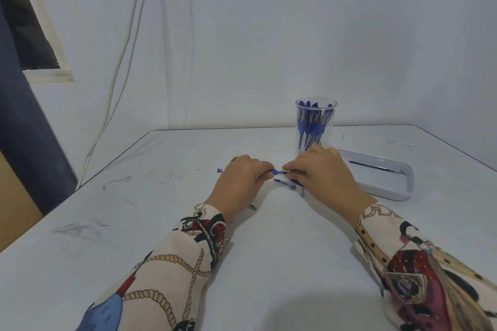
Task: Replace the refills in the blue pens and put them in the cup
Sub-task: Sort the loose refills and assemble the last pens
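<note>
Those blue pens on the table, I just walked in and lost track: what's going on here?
A person is working on a blue pen, holding it over the table between the left hand and the right hand. Another pen part lies just below it, and a small blue cap sits left of the hands. The clear cup behind already holds many blue pens. One thin refill lies in the white tray.

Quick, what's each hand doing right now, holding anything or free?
Left hand: fingers curled round one end of a blue pen.
Right hand: pinches the other end of the same pen.
</note>
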Demonstrator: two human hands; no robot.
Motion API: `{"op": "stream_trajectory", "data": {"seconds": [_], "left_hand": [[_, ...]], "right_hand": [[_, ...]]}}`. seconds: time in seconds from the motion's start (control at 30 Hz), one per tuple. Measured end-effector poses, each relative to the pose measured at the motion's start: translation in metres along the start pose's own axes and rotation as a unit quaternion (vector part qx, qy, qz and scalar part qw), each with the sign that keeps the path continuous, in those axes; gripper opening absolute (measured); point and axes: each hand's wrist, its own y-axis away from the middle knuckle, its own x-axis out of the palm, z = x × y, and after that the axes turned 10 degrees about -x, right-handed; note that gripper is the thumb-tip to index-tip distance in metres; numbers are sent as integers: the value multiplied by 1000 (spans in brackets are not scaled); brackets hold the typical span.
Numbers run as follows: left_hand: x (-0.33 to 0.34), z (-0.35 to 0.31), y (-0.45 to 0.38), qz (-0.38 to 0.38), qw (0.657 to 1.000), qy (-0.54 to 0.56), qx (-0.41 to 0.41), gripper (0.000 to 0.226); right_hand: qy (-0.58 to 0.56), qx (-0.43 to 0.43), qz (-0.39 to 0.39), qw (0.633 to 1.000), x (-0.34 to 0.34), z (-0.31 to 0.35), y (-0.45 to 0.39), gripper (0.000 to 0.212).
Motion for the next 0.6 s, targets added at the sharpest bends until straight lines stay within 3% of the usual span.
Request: {"op": "stream_trajectory", "data": {"seconds": [0.33,0.6], "left_hand": [[-3,28,1,3,999,4,-53,18],[-9,39,2,-37,993,-2,-110,24]], "right_hand": [[42,126,42,990,-4,-21,7,19],[80,211,107,968,-12,-31,11,20]]}}
